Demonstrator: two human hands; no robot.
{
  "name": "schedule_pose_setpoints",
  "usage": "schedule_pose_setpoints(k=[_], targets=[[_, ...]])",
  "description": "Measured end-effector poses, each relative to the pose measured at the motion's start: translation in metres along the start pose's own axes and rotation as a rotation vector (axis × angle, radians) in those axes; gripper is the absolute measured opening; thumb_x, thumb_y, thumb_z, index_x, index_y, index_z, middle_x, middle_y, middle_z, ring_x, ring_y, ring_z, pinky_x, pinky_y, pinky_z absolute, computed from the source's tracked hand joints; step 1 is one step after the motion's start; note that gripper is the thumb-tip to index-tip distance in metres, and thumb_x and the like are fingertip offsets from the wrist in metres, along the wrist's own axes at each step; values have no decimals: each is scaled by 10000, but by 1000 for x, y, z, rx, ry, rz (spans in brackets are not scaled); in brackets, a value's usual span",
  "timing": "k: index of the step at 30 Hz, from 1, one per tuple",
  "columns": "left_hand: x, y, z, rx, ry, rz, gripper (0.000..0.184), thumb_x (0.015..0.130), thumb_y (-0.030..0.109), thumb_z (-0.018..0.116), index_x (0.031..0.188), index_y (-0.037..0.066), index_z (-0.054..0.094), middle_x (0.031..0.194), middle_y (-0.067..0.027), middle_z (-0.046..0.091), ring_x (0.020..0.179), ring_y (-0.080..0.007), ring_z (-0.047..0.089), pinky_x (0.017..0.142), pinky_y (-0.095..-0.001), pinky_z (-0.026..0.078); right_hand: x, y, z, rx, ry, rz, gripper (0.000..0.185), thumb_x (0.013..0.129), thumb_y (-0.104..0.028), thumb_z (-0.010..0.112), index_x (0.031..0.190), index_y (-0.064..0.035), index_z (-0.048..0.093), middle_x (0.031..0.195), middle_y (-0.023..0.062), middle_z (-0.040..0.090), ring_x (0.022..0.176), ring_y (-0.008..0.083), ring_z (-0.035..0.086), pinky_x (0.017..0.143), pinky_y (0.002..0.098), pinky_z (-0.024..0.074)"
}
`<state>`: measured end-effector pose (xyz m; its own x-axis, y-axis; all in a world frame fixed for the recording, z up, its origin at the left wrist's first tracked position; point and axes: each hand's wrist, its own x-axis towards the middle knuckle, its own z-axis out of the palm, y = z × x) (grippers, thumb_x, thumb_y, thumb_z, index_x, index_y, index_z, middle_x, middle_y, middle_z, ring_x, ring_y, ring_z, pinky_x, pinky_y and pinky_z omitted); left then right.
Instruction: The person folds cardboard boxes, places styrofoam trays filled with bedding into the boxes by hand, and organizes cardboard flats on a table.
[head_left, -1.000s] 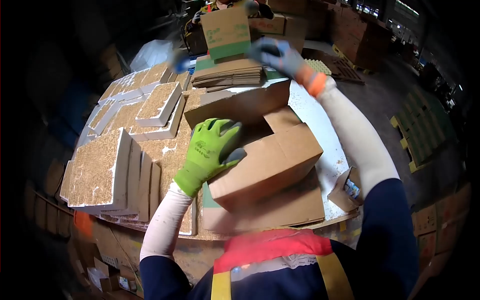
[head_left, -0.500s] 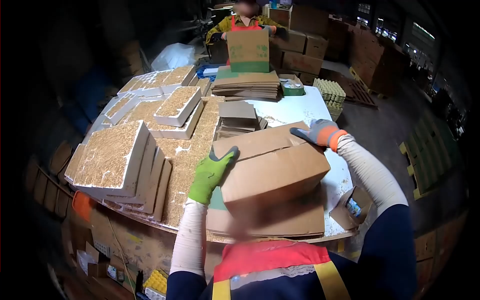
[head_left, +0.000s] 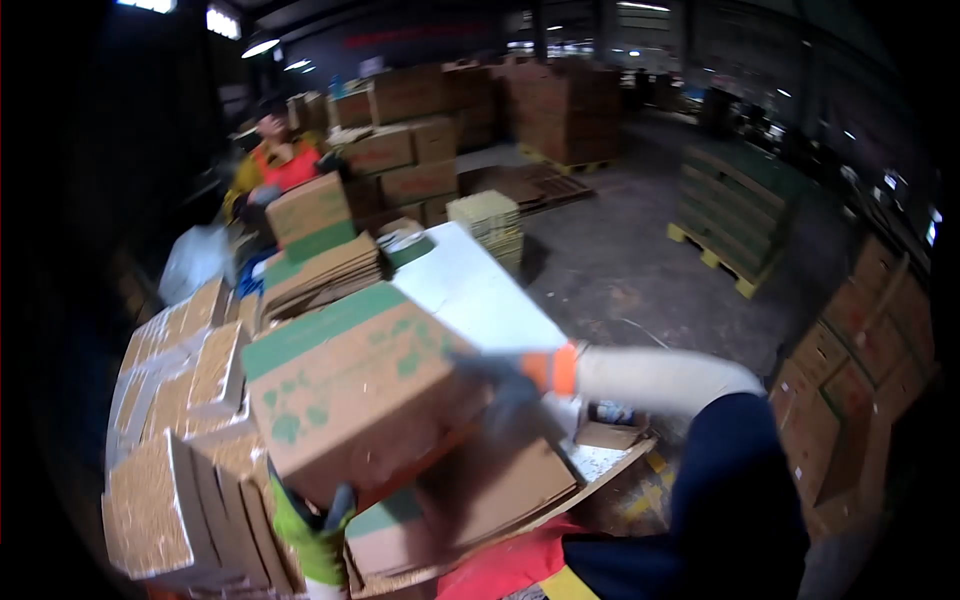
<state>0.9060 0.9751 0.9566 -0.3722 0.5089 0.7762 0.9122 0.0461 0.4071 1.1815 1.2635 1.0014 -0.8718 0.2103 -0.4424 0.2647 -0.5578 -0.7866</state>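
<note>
A closed cardboard box with green print and a green band is tilted above the near part of the table. My left hand, in a green and grey glove, grips its lower near corner, thumb showing on the front. At the box's right end is my right hand, in a grey glove with an orange cuff, blurred by motion but with fingers over the edge. Under the box lie flat cardboard pieces. To the left stand white trays topped with tan, grainy material.
A person across the table holds an upright cardboard piece behind a stack of flat cardboard. Egg trays are piled beyond the white tabletop. A loaded pallet and stacked boxes stand to the right.
The view has swung to the right. The box has turned in my hands, so its green-printed face now shows. My left hand is now at its lower corner.
</note>
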Motion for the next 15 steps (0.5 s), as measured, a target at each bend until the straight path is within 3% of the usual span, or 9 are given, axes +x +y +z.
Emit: schedule_pose_setpoints(k=[4, 5, 6, 8, 15], targets=[[-12, -7, -2, -198, -116, -9, 1149, 499, 251, 880, 1482, -30, 355, 1291, -243, 584, 1087, -377, 617, 926, -432, 508, 17, 77, 34, 105, 262, -397, 622, 874, -365, 706, 1350, -18, 505, 1262, 138, 587, 1111, 203, 593, 962, 377, 474], [-12, -7, -7, -218, -144, -20, 1111, 523, 257, 869, 1473, -27, 368, 1291, -232, 586, 1088, -367, 613, 927, -424, 503, 22, 96, 40, 92, 322, -490, 533, 896, -285, 733, 1310, 17, 585, 1207, 114, 668, 1104, 145, 599, 973, 322, 475], [-10, -5, -10, -234, -179, -43, 1074, 546, 263, 858, 1465, -24, 381, 1290, -221, 588, 1090, -358, 609, 928, -417, 499, 31, 116, 42, 91, 323, -665, 571, 840, -246, 793, 1295, 25, 580, 1255, 128, 644, 1159, 162, 581, 1005, 338, 469], [-1, 1, -25, -225, -261, -201, 1000, 593, 276, 836, 1447, -19, 407, 1290, -199, 592, 1093, -338, 602, 931, -403, 490, 27, 136, 48, -189, 455, -784, 601, 791, -229, 833, 1284, 4, 580, 1219, 121, 654, 1179, 179, 575, 1027, 354, 460], [26, -24, -72, -269, -534, -1024, 751, 758, 319, 759, 1385, 1, 498, 1289, -122, 606, 1102, -271, 577, 938, -354, 458, 26, 184, 42, -273, 202, -604, 591, 803, -220, 784, 1304, 4, 565, 1248, 147, 631, 1187, 218, 572, 1036, 380, 449]])
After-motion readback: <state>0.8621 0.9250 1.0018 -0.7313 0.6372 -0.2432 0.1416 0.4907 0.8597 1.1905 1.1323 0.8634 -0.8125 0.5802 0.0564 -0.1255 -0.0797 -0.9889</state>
